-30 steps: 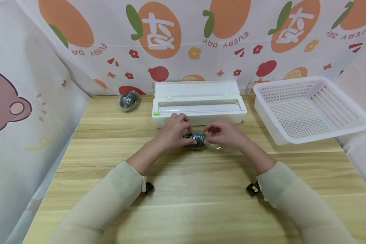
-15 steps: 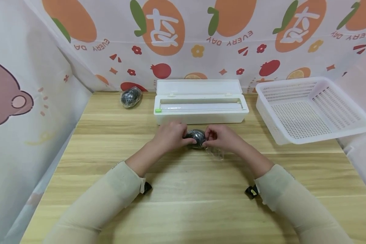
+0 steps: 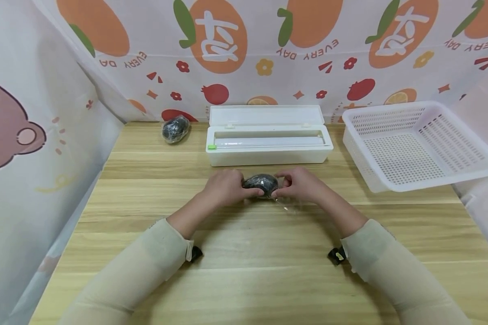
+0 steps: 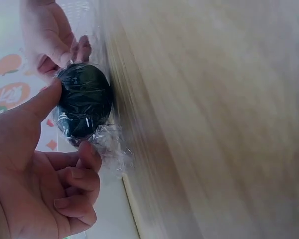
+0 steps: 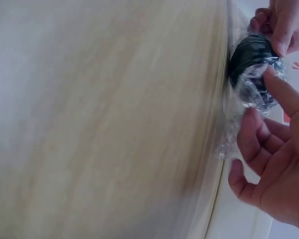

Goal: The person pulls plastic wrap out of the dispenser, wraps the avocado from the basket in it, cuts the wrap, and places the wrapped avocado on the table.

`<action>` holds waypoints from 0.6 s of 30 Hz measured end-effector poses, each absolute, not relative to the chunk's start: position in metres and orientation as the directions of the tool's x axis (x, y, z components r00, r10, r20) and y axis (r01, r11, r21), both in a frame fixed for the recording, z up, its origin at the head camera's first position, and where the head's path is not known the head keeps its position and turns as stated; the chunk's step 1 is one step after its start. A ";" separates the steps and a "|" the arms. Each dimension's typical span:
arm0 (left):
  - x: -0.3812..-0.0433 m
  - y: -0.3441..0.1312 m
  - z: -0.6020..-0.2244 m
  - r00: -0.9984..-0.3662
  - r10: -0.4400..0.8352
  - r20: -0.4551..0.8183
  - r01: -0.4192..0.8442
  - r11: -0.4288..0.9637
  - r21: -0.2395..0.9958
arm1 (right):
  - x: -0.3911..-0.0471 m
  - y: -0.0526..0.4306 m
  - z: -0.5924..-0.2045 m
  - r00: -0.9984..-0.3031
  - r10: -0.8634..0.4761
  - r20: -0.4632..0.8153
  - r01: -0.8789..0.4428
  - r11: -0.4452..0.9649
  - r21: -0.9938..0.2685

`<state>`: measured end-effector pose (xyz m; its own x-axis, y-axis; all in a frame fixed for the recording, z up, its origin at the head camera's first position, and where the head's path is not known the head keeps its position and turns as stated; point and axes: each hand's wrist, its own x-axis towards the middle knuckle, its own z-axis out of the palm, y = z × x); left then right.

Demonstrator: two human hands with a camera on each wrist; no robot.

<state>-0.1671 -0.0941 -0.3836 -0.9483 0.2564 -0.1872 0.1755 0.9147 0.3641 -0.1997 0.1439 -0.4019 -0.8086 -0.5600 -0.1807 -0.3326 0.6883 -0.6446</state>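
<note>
A dark green avocado (image 3: 262,183), an egg-shaped fruit in clear film, lies just above or on the table in the middle of the head view. My left hand (image 3: 227,188) grips its left end; the left wrist view shows the thumb (image 4: 47,97) on one side and curled fingers at the other. At its right end my right hand (image 3: 300,185) pinches the cling film (image 5: 251,87) against the fruit between thumb and fingers. A loose, crumpled flap of film trails off below that hand. Whether the fruit touches the table is hard to tell.
Behind the hands stands an open white film dispenser (image 3: 270,155) with a roll inside and its lid tipped back. Another wrapped avocado (image 3: 175,129) lies at the back left. A white perforated basket (image 3: 374,169) sits at the right. A printed cloth hangs behind the table (image 3: 252,289).
The avocado has been turned a little between the hands. My left fingers have drawn back from its top to the left end, so more of it shows. The loose film has shifted.
</note>
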 end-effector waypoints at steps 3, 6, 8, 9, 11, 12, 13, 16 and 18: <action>-0.166 -0.093 -0.385 -0.949 0.239 -0.205 0.143 0.907 0.396 | -0.199 0.146 -0.401 -0.806 -0.558 -0.196 -0.331 0.700 -0.633; -0.167 -0.093 -0.388 -0.944 0.235 -0.230 0.112 0.887 0.449 | -0.200 0.147 -0.402 -0.804 -0.557 -0.210 -0.313 0.696 -0.646; -0.167 -0.094 -0.390 -0.940 0.233 -0.250 0.079 0.859 0.506 | -0.200 0.148 -0.404 -0.812 -0.543 -0.215 -0.286 0.691 -0.664; -0.168 -0.094 -0.391 -0.937 0.236 -0.259 0.061 0.839 0.540 | -0.200 0.148 -0.404 -0.820 -0.531 -0.213 -0.266 0.684 -0.679; -0.169 -0.096 -0.392 -0.933 0.242 -0.267 0.028 0.787 0.616 | -0.200 0.148 -0.405 -0.837 -0.510 -0.197 -0.229 0.655 -0.720; -0.170 -0.097 -0.392 -0.931 0.247 -0.268 0.012 0.756 0.655 | -0.200 0.148 -0.405 -0.847 -0.496 -0.190 -0.203 0.633 -0.747; -0.171 -0.098 -0.392 -0.930 0.252 -0.268 -0.003 0.723 0.691 | -0.200 0.148 -0.405 -0.854 -0.486 -0.186 -0.173 0.602 -0.780; -0.174 -0.100 -0.392 -0.920 0.271 -0.282 -0.048 0.637 0.769 | -0.200 0.147 -0.404 -0.861 -0.472 -0.192 -0.083 0.502 -0.861; -0.176 -0.101 -0.392 -0.912 0.283 -0.298 -0.073 0.603 0.795 | -0.200 0.145 -0.403 -0.857 -0.468 -0.214 -0.017 0.441 -0.898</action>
<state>-0.1759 -0.1006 -0.3920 -0.9115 0.2830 -0.2984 -0.0730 0.6027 0.7946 -0.1996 0.1454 -0.4034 -0.8573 -0.4682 -0.2140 -0.0166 0.4406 -0.8976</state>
